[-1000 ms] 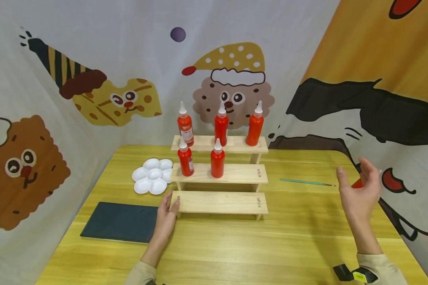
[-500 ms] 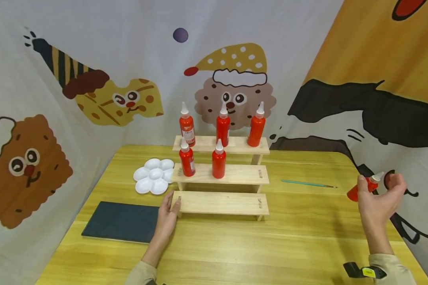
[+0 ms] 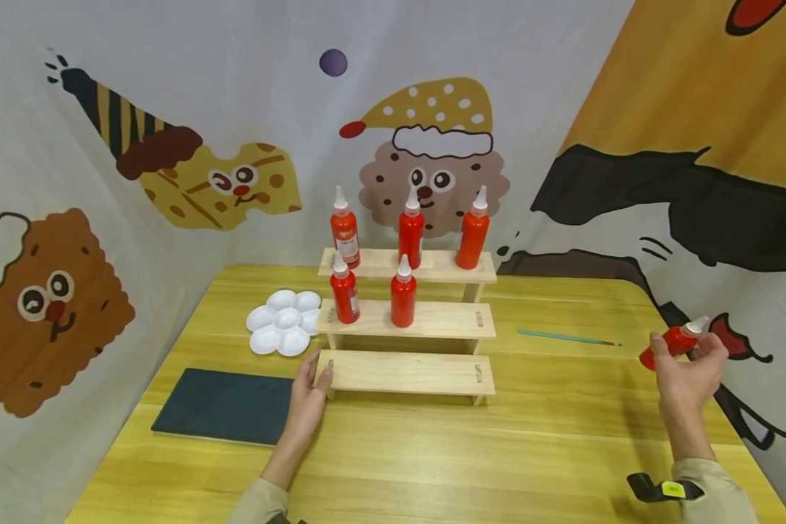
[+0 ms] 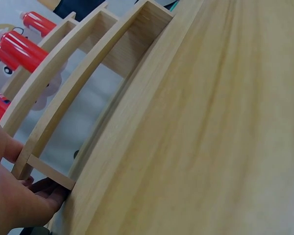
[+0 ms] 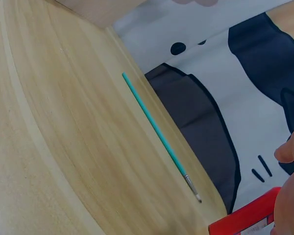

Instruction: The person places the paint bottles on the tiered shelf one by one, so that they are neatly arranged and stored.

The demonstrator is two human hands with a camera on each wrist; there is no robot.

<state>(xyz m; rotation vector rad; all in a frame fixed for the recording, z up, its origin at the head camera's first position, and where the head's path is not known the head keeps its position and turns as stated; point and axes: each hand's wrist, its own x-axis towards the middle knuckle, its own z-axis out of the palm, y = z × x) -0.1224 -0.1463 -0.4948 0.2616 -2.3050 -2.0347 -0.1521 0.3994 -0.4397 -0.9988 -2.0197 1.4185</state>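
My left hand (image 3: 306, 406) grips the left end of the lowest tier of a three-step wooden rack (image 3: 402, 372). The left wrist view shows its thumb above the board and its fingers under the end. Out at the right of the table, my right hand (image 3: 688, 386) holds a red squeeze bottle (image 3: 675, 342) with a white pointed cap, tilted to the right. That same bottle (image 5: 250, 213) is partly cut off in the right wrist view. Two similar bottles (image 3: 402, 300) stand upright on the middle tier, and three more (image 3: 470, 240) on the top tier.
A white flower-shaped palette (image 3: 282, 320) lies left of the rack, with a dark flat board (image 3: 225, 406) nearer me. Between the rack and my right hand lies a thin teal paintbrush (image 3: 563, 337). A printed cloth (image 3: 262, 65) hangs behind the wooden table (image 3: 419, 458).
My right hand moved to the right and its fingers came round the bottle, which was mostly hidden behind the hand before. My left hand kept its place on the rack.
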